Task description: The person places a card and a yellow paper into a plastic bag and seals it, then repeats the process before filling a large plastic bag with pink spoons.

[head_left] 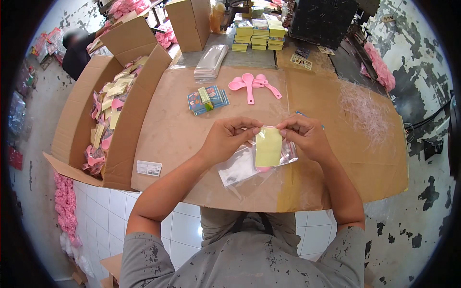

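With the held packet as the clock's centre and twelve pointing away from the person, a cardboard box (142, 98) of pink spoons and yellow cards stands toward ten. A white label (149, 168) lies just before nine on the table (168, 125), a bundle of picture cards (193, 102) at ten, and a stack of clear bags (210, 64) near eleven. The left hand (230, 137) pinches the packet's top left corner between thumb and fingers. Loose pink spoons (250, 86) lie just short of twelve. The packet (269, 149), a yellow card seemingly in clear plastic, is upright over loose plastic (236, 169). The right hand (307, 137) grips its top right corner likewise. Plastic strands (367, 113) lie past two.

The step in hand looks like handling the packet's top edge; the next move probably calls for a light, even pinch at both corners.
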`<state>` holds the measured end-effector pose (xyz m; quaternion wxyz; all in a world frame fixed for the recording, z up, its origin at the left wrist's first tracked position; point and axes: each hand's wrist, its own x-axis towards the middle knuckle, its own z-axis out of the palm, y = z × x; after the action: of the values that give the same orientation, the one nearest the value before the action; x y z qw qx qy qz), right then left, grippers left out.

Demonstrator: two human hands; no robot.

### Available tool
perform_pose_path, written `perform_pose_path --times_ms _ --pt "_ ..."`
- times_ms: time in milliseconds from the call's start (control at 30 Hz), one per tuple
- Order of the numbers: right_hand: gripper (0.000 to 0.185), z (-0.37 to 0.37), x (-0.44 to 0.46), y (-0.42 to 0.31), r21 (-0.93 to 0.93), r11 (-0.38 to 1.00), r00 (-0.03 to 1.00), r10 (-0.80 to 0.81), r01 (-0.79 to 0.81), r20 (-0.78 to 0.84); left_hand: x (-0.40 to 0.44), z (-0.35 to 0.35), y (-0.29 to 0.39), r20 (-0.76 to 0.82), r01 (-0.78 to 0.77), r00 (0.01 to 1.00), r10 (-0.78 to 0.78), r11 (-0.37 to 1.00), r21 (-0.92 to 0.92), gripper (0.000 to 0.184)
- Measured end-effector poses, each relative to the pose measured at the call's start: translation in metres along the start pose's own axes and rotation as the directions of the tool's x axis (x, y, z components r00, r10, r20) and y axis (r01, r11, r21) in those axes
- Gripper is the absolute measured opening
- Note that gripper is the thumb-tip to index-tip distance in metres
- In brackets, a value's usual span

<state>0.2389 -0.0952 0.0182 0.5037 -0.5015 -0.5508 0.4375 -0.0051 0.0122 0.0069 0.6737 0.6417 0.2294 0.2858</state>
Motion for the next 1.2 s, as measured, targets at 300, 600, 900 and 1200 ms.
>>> perform_pose_path --times_ms 300,600,900,1200 --pt "0.040 0.015 -0.003 0.000 -0.009 0.999 0.998 -0.045 0.045 0.043 0.000 -0.004 0.002 -0.060 -0.079 0.995 0.079 0.997 -0.012 0.029" --pt "0.038 0.002 0.001 -0.010 0.023 0.994 0.994 -0.110 0.110 -0.019 -0.004 -0.012 0.016 0.119 -0.044 0.992 0.030 0.992 0.115 0.026" --pt "0.037 -0.073 -0.003 -0.004 -0.736 0.677 0.978 -0.158 0.009 -0.133 0.012 -0.058 0.042 -0.605 -0.521 0.717 0.347 0.843 -0.134 0.035" --pt "0.026 -0.097 -0.005 0.009 -0.678 0.698 0.969 0.100 -0.231 -0.227 -0.005 0.007 -0.013 0.253 -0.365 0.927 0.277 0.510 0.779 0.041"
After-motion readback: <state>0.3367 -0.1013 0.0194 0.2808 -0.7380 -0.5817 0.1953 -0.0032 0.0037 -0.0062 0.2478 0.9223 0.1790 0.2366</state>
